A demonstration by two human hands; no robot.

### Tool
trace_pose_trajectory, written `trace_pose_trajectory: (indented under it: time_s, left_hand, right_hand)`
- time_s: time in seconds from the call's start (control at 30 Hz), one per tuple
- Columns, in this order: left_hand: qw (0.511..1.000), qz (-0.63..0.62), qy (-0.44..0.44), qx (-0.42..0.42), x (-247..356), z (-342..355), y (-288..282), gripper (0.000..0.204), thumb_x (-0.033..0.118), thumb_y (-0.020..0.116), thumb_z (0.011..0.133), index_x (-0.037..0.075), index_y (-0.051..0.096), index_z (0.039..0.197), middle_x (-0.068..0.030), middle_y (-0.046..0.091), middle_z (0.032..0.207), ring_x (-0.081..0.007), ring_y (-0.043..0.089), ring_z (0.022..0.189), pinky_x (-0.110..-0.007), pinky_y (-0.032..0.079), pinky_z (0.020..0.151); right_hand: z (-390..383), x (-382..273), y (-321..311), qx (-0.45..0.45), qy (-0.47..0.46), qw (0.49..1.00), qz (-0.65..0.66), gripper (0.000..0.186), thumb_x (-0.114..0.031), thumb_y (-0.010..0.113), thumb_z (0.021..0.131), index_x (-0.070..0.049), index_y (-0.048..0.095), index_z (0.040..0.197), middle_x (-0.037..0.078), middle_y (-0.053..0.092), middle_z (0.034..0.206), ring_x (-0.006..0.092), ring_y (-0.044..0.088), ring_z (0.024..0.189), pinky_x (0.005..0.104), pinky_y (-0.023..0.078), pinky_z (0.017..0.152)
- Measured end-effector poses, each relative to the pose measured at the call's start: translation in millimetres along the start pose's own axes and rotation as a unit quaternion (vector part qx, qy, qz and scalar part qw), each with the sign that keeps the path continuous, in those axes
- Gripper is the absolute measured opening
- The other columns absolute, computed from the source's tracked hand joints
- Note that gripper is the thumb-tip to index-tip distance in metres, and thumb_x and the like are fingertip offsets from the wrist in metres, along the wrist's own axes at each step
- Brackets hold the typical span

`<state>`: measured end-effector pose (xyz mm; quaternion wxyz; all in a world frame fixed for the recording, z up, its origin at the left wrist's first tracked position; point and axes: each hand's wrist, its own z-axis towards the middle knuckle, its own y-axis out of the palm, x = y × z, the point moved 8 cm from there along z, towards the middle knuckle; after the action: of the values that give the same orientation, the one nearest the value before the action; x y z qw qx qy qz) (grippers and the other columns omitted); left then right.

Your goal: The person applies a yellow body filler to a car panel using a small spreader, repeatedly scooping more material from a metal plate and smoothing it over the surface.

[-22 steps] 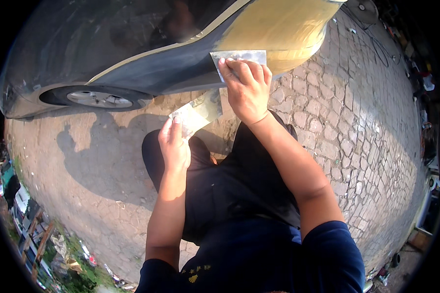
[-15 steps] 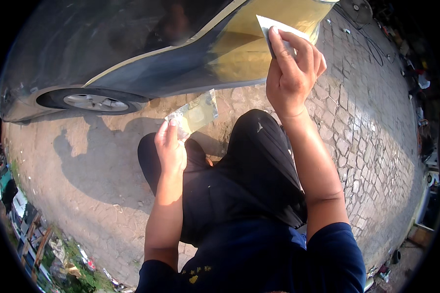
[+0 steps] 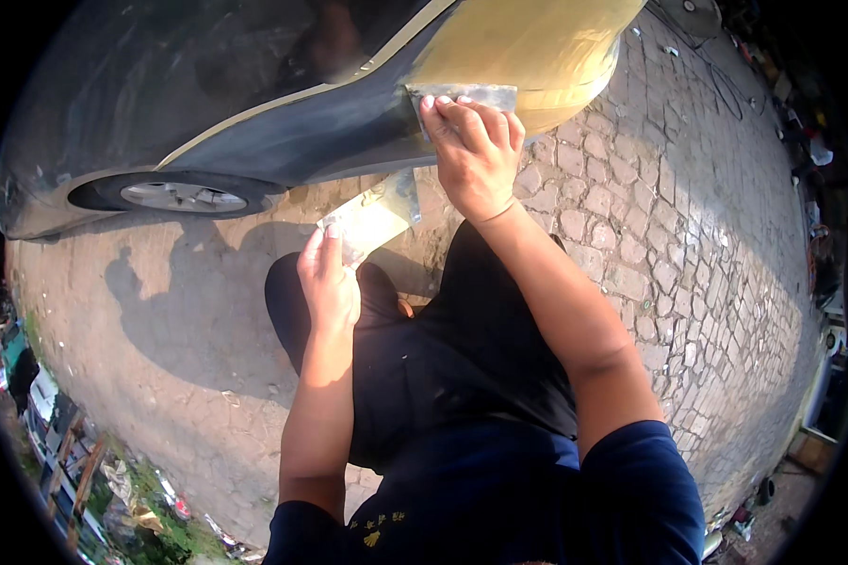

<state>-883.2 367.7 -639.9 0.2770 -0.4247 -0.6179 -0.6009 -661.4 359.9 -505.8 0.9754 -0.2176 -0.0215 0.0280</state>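
My right hand (image 3: pixel 481 155) is closed on a thin grey putty spreader (image 3: pixel 476 92), its fingers pressed on the blade. The spreader lies against the car's bumper (image 3: pixel 528 56), where a broad yellow filler coat meets dark grey. Lower and to the left, my left hand (image 3: pixel 328 278) pinches one corner of a flat, thin plate (image 3: pixel 382 221) smeared with pale yellow putty. The plate is held tilted above my knees, apart from the car. My right fingers hide part of the spreader.
The dark car (image 3: pixel 207 85) fills the upper left, with its wheel (image 3: pixel 184 197) low on that side. Paving stones (image 3: pixel 669 282) cover the ground to the right. A round fan-like object (image 3: pixel 693 19) and cables (image 3: pixel 721 80) lie far right; mixed clutter (image 3: pixel 75 452) sits lower left.
My right hand has come left and down with the spreader, from over the bumper's right part to the edge of the yellow coat. My left hand and plate have hardly moved.
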Motion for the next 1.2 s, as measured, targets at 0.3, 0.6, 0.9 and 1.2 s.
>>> trace_pose_trajectory:
  time_s: [0.3, 0.6, 0.9, 1.2]
  left_hand:
    - [1.000, 0.018, -0.015, 0.008, -5.1, -2.4, -7.2, 0.027, 0.021, 0.057, 0.111, 0.000, 0.065, 0.125, -0.0090, 0.072, 0.120, -0.0188, 0.072, 0.107, -0.037, 0.058, 0.093]
    - [1.000, 0.002, 0.008, -0.013, -5.6, -0.1, 7.3, 0.034, 0.021, 0.056, 0.111, -0.007, 0.063, 0.129, -0.0144, 0.071, 0.122, -0.0232, 0.071, 0.110, -0.041, 0.058, 0.098]
    - [0.999, 0.045, -0.023, 0.001, 13.7, -8.2, 26.0, 0.027, 0.019, 0.056, 0.111, -0.002, 0.063, 0.127, -0.0108, 0.071, 0.123, -0.0205, 0.070, 0.113, -0.040, 0.055, 0.098]
    - [0.977, 0.057, -0.002, -0.206, 51.4, -38.7, 158.5, 0.023, 0.017, 0.054, 0.112, -0.001, 0.063, 0.123, -0.0074, 0.071, 0.116, -0.0151, 0.066, 0.108, -0.033, 0.052, 0.098]
  right_hand:
    - [53.8, 68.4, -80.5, 0.057, -0.008, 0.998, 0.013, 0.040, -0.007, 0.075, 0.081, -0.022, 0.079, 0.118, -0.008, 0.070, 0.112, 0.0138, 0.063, 0.107, 0.0343, 0.038, 0.096]
    - [48.8, 92.7, -48.2, 0.099, -0.047, 0.994, -0.016, 0.042, -0.011, 0.079, 0.081, -0.028, 0.080, 0.119, -0.010, 0.070, 0.113, 0.0136, 0.064, 0.110, 0.0335, 0.041, 0.096]
    - [-19.2, 69.1, -51.6, -0.202, 0.113, 0.952, 0.198, 0.036, -0.006, 0.068, 0.088, -0.017, 0.076, 0.121, 0.001, 0.068, 0.104, 0.0216, 0.066, 0.102, 0.0389, 0.047, 0.098]
    - [-33.0, 91.0, -113.8, -0.282, 0.342, 0.540, 0.715, 0.032, -0.015, 0.061, 0.106, 0.007, 0.070, 0.129, 0.013, 0.067, 0.124, 0.0229, 0.062, 0.118, 0.0369, 0.048, 0.105]
